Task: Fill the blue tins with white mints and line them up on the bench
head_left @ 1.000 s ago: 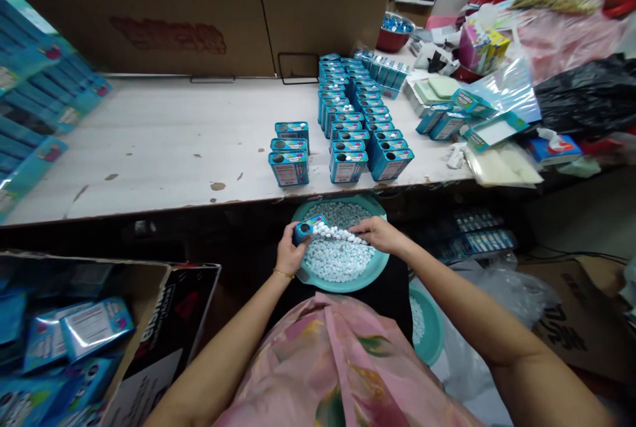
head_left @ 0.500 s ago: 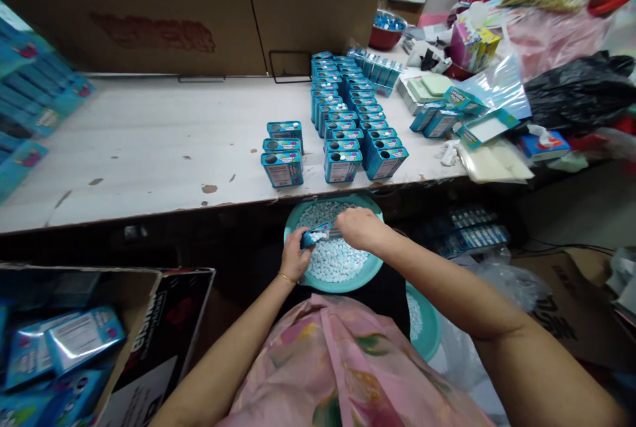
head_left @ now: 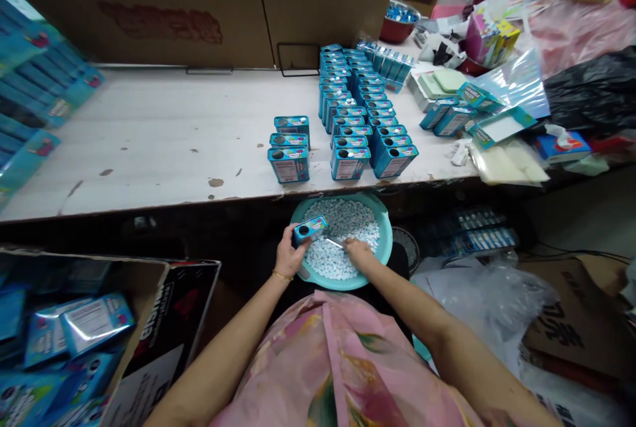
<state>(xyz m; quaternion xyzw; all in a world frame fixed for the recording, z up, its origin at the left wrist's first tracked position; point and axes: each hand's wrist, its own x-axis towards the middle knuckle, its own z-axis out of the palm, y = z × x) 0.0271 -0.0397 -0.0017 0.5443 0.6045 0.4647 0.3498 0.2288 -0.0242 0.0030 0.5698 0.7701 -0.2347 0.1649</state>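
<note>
Over basin's left side: tin, held by left hand, fingers and thumb clamping its left end. Right hand fingers pressed together on tool over pellets. Tin judged light, stiff, slick, dentable; best gripped by sides, clear of top hole.

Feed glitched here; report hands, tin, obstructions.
Left hand gripping blue tin, dark opening showing. Right hand holding thin utensil at white candies. No obstruction visible between hands.

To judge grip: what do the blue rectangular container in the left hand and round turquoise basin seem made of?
Blue rectangular container: probably glossy printed metal, from its sheen and rounded corners, possibly plastic. Round turquoise basin: likely smooth plastic, given its even colour.
</note>
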